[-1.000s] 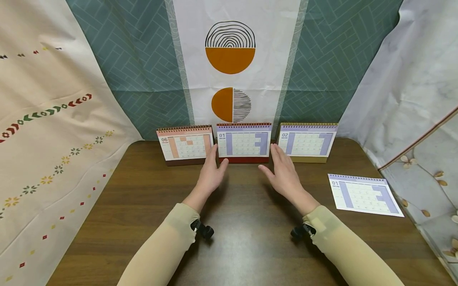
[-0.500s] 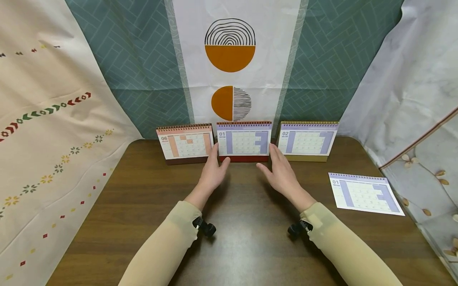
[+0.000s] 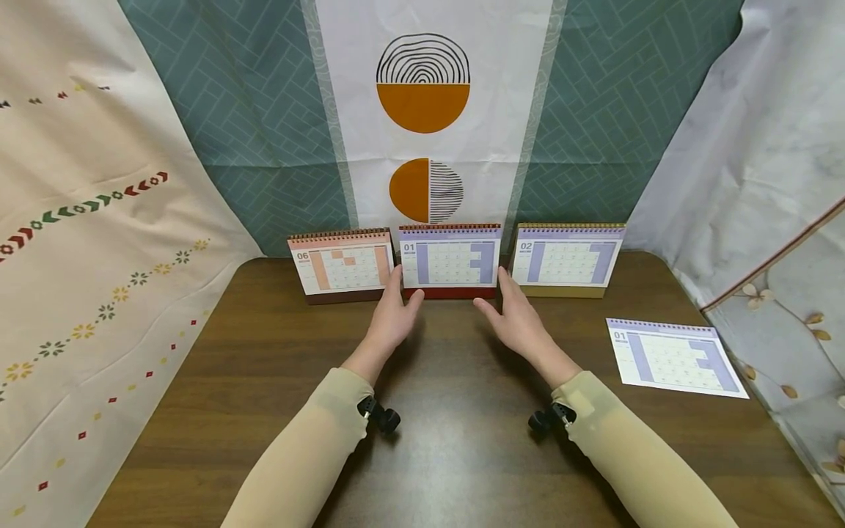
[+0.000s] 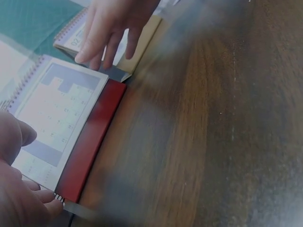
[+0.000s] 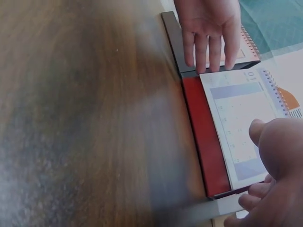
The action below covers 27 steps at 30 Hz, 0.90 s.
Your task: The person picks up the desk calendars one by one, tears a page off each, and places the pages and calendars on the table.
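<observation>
A red-based desk calendar [image 3: 450, 264] with a lilac 01 page stands at the table's back edge, between my two hands. My left hand [image 3: 391, 320] is at its left side, fingers extended and thumb spread in front of the lower corner. On the other side, my right hand [image 3: 520, 321] has its fingertips at the calendar's right edge, thumb likewise apart. Both wrist views show straight fingers alongside the red base [image 4: 92, 142]. To the left stands a brown-based calendar [image 3: 350, 270] showing an orange 06 page; to the right, a gold-based one [image 3: 569, 265] showing 02.
A loose 01 calendar sheet [image 3: 676, 359], punched along its top, lies flat on the right of the wooden table [image 3: 455, 455]. Patterned cloths hang behind and at both sides, the green and white one [image 3: 436, 147] right behind the calendars.
Both hands have shifted slightly inward, closer to the middle calendar's sides, mostly during the first half second. The calendars and the loose sheet keep their places.
</observation>
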Each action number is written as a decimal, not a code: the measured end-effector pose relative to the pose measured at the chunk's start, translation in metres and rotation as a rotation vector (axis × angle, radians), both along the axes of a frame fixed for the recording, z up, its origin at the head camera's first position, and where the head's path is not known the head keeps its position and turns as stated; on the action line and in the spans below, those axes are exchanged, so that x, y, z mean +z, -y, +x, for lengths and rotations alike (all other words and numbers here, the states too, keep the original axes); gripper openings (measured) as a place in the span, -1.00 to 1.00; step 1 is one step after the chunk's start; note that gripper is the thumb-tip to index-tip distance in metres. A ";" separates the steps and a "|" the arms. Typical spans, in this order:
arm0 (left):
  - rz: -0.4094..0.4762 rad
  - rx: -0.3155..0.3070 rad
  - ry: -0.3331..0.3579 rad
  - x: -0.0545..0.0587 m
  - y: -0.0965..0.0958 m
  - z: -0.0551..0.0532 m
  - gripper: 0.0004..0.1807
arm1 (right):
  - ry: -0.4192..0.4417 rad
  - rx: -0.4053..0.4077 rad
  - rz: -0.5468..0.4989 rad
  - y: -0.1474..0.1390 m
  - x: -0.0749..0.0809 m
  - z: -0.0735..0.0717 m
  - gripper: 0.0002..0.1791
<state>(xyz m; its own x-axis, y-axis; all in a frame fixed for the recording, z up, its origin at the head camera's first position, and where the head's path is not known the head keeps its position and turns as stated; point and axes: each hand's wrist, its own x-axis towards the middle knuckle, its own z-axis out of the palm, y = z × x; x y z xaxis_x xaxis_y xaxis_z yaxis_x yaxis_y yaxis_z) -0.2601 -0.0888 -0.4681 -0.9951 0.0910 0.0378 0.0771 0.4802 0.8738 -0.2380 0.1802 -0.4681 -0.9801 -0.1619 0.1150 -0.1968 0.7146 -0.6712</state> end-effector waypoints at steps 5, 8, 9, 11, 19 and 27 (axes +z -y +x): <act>-0.030 0.013 -0.008 -0.020 0.004 -0.014 -0.11 | 0.031 -0.004 -0.030 0.000 -0.001 -0.001 0.04; 0.002 0.016 0.015 -0.014 0.002 -0.010 -0.11 | 0.051 -0.011 -0.051 -0.001 -0.001 -0.001 0.05; 0.009 0.017 0.017 -0.012 0.001 -0.009 -0.12 | 0.057 -0.014 -0.059 -0.001 -0.001 -0.001 0.05; 0.037 0.012 0.035 -0.003 -0.001 -0.002 -0.12 | 0.067 -0.020 -0.080 -0.002 -0.001 -0.001 0.05; 0.003 0.009 -0.003 -0.001 0.000 0.005 -0.19 | 0.069 -0.002 -0.205 -0.004 -0.003 -0.001 -0.01; 0.042 -0.002 0.000 -0.003 0.002 0.008 -0.19 | 0.055 0.001 -0.269 -0.005 -0.003 -0.001 -0.09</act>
